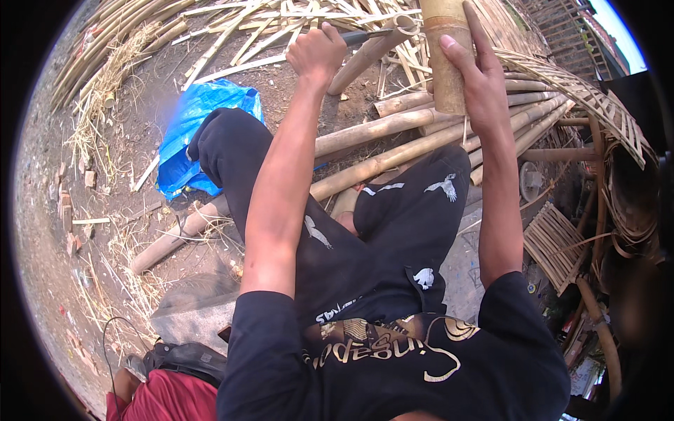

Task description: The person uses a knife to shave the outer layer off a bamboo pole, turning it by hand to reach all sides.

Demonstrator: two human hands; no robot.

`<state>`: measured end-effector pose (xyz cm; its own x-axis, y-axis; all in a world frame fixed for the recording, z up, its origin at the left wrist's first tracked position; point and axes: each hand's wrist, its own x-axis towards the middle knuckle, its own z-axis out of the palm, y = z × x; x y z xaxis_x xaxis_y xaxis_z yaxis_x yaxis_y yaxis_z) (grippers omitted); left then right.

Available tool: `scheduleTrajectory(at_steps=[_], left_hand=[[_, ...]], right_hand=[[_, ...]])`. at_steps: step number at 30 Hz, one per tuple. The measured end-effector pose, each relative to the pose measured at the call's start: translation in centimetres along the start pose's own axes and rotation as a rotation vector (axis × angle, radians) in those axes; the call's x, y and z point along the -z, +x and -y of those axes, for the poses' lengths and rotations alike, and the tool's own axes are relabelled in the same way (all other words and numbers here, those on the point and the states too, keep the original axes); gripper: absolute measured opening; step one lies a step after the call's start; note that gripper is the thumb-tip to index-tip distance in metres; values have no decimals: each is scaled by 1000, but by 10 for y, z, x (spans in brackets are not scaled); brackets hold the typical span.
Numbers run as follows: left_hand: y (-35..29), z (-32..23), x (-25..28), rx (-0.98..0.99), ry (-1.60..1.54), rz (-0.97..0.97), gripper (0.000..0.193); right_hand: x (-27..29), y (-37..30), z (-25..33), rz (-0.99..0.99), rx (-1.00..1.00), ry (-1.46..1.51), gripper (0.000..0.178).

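Holding: the right hand (pixel 484 84) wraps an upright bamboo section (pixel 444 49) at the far right, thumb and fingers closed around its lower half.
Blade hand: the left hand (pixel 317 50) is fisted around the handle of a knife (pixel 368 34), whose blade points right toward the bamboo section.
Contact: the blade tip lies near the section's left side; whether it bites in cannot be told.
Done so far: the section shows no visible split or peeled strip, so by my judgement the cutting is at or near its start.
Left: the whole visible length looks uncut.
Around: whole bamboo poles (pixel 379 130) lie on the ground beyond the knees, thin bamboo strips (pixel 281 21) are heaped at the far side, a blue tarp (pixel 193 133) lies to the left.
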<state>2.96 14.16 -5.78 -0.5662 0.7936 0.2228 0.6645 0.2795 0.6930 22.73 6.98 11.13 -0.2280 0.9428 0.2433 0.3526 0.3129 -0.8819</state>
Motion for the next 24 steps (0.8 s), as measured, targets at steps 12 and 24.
scheduleTrajectory(at_steps=[12,24], left_hand=[[-14,-7,-23,-42,-63,40,53],[42,24,-30,145,-57,211,58]], right_hand=[[-21,-42,-111,179,-122,-174,76],[81,-23,-7,-139,186,59,69]])
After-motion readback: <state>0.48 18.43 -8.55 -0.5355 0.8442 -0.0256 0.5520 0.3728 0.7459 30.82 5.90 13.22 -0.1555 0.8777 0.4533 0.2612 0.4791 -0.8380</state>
